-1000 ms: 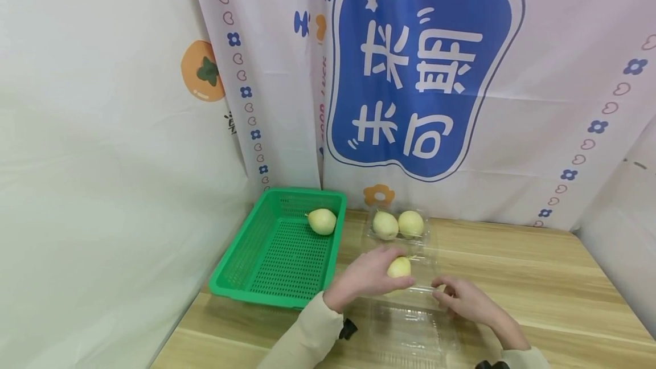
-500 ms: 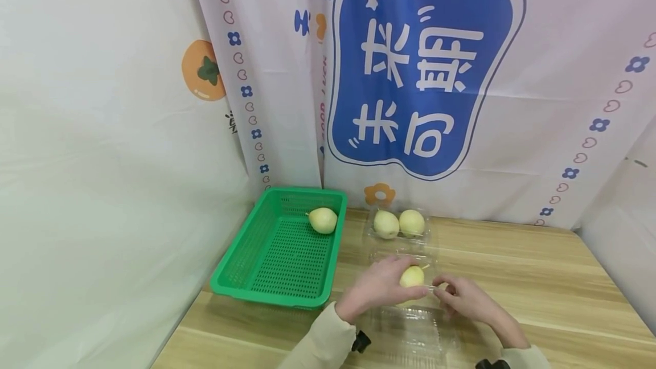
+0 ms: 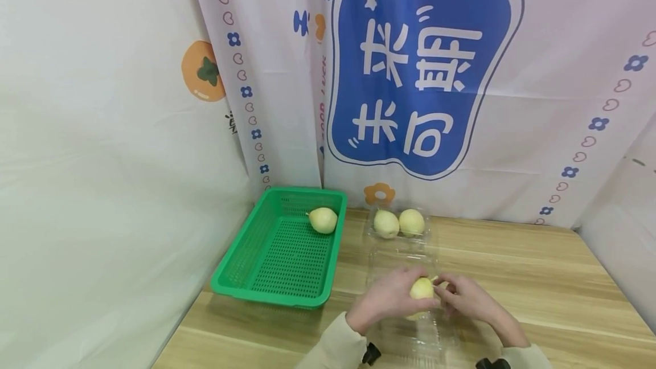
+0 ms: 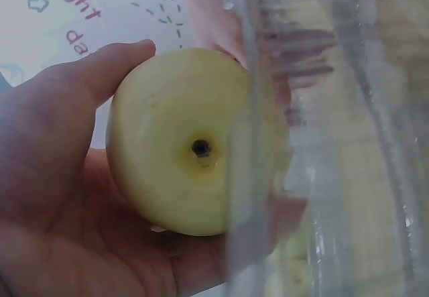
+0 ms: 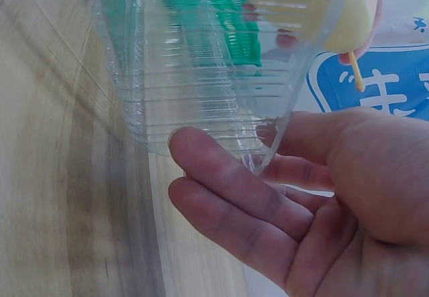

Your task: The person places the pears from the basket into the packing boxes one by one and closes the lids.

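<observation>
My left hand [image 3: 386, 299] holds a pale yellow pear [image 3: 422, 288], its fingers and thumb wrapped around the sides. In the left wrist view the pear's blossom end [image 4: 201, 148] faces the camera, and the ribbed plastic wall covers its right part. A clear hinged plastic box [image 3: 410, 335] lies open at the front of the table, right by the pear. At its right side, my right hand [image 3: 467, 299] pinches the box's rim. The right wrist view has the thumb [image 5: 312, 136] and fingers on either side of the transparent wall, with the pear's stem [image 5: 356, 72] beyond it.
To the left stands a green perforated basket [image 3: 277, 300] with one pear [image 3: 323, 220] in its far right corner. Farther back, another clear box [image 3: 425, 236] contains two pears [image 3: 386, 224]. A printed curtain [image 3: 471, 198] hangs behind the wooden table [image 3: 538, 278].
My left hand has carried the pear to the right and nearer to the body, over the front clear box. The right hand has stayed at the rim.
</observation>
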Action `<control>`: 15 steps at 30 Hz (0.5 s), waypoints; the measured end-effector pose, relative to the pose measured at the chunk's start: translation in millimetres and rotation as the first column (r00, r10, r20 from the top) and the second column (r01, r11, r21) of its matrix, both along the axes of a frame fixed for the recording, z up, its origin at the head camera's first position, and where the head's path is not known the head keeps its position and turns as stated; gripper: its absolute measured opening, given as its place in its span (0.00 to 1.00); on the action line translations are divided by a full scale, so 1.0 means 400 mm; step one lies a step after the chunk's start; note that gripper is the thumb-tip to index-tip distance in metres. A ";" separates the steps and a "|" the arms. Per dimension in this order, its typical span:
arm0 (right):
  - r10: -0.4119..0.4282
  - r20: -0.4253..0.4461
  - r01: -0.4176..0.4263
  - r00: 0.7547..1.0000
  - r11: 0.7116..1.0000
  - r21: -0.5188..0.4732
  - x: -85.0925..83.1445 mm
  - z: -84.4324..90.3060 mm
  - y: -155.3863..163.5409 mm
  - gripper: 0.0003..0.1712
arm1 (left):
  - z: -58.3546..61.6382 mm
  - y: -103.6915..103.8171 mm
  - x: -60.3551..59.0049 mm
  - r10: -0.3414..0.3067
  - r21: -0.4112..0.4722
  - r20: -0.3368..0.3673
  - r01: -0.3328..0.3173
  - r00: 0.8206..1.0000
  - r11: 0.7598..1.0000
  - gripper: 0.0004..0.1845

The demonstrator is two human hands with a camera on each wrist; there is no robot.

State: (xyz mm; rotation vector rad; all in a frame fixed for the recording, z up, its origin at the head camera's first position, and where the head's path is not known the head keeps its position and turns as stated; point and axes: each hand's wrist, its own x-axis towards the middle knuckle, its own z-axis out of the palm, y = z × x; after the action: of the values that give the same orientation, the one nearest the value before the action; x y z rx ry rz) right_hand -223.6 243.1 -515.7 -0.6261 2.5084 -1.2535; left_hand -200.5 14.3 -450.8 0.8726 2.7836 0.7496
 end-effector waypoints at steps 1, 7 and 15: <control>0.002 0.005 -0.002 1.000 1.000 0.000 -0.001 0.000 0.001 0.23 | -0.003 0.003 0.002 -0.002 -0.004 0.002 0.002 1.000 1.000 0.22; -0.006 0.016 0.005 1.000 1.000 0.016 -0.003 -0.002 0.000 0.23 | -0.022 0.014 0.014 0.028 -0.016 0.041 -0.028 0.999 0.999 0.23; -0.016 -0.013 0.017 1.000 0.999 0.042 -0.002 0.000 -0.004 0.19 | -0.036 0.030 0.023 0.064 -0.025 0.076 -0.062 0.995 0.998 0.26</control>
State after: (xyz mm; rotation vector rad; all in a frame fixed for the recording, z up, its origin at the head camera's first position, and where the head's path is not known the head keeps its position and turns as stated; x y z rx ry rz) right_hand -224.4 241.6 -515.6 -0.6063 2.5479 -1.2027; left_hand -191.3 26.2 -465.2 0.7391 2.7580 0.7436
